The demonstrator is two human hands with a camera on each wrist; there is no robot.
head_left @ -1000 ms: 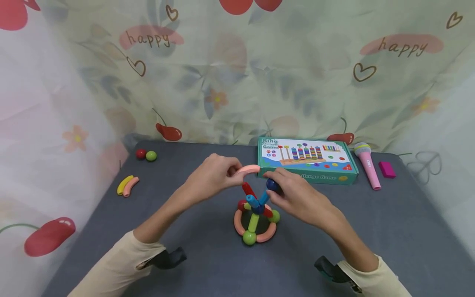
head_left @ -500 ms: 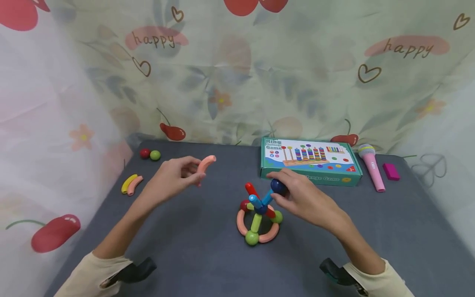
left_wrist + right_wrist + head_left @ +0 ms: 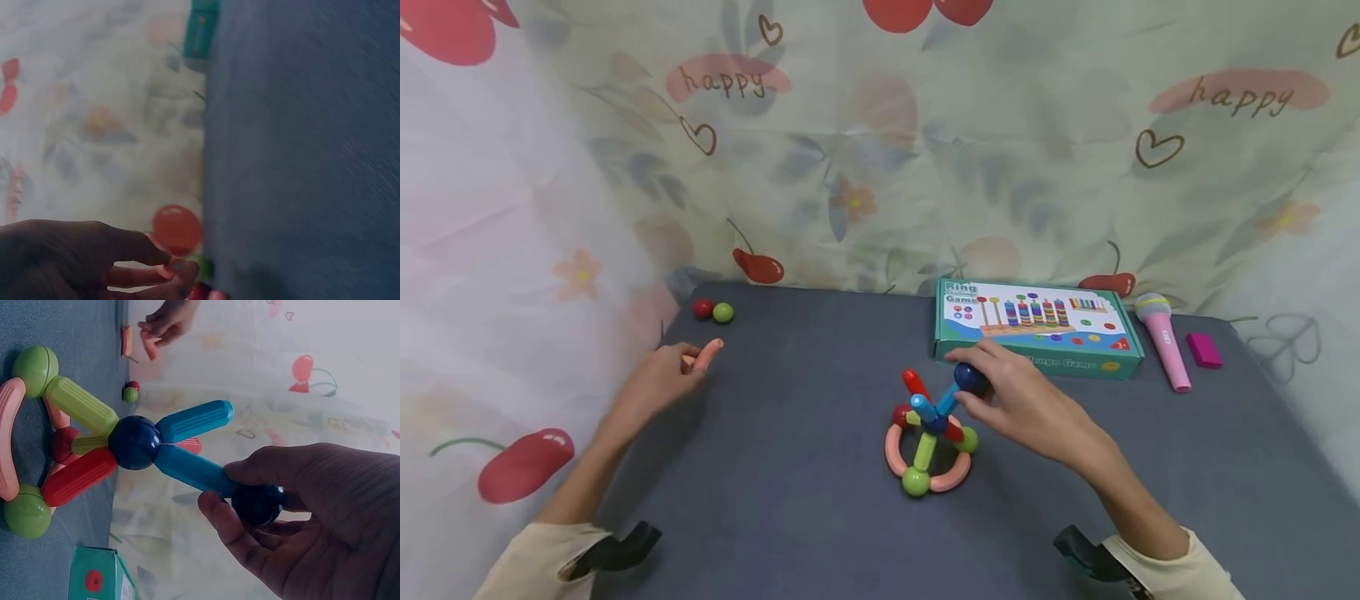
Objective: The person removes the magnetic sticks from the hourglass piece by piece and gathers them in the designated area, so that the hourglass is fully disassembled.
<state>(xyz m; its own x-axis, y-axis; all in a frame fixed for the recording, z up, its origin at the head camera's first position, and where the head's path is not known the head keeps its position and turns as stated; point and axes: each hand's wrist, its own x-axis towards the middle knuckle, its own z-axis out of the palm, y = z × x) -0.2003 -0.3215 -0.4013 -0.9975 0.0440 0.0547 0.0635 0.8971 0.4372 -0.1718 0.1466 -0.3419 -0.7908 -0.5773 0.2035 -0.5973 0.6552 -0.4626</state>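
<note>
My left hand [image 3: 658, 379] pinches a curved pink stick [image 3: 707, 355] over the table's left side. Below that hand, a second curved pink stick [image 3: 127, 340] lies on the table in the right wrist view. With thumb and fingers, my right hand [image 3: 1022, 400] holds a dark blue ball [image 3: 972, 379] at the upper end of a blue stick [image 3: 197, 472]. That stick rises from the central dark blue ball [image 3: 134, 442] of a ball-and-stick model, beside another blue stick [image 3: 197, 420] and a red one. The model's base is a ring of curved pink sticks with green balls [image 3: 916, 481] and a red ball [image 3: 902, 415].
A red ball [image 3: 703, 309] and a green ball [image 3: 723, 313] sit at the back left. Along the back right are a green game box [image 3: 1037, 329], a pink toy microphone [image 3: 1165, 346] and a magenta block [image 3: 1205, 350]. A printed curtain [image 3: 880, 167] borders the table.
My left hand has carried the curved pink stick from above the model to the far left, covering the spot where the yellow and pink sticks lay. My right hand has kept its hold.
</note>
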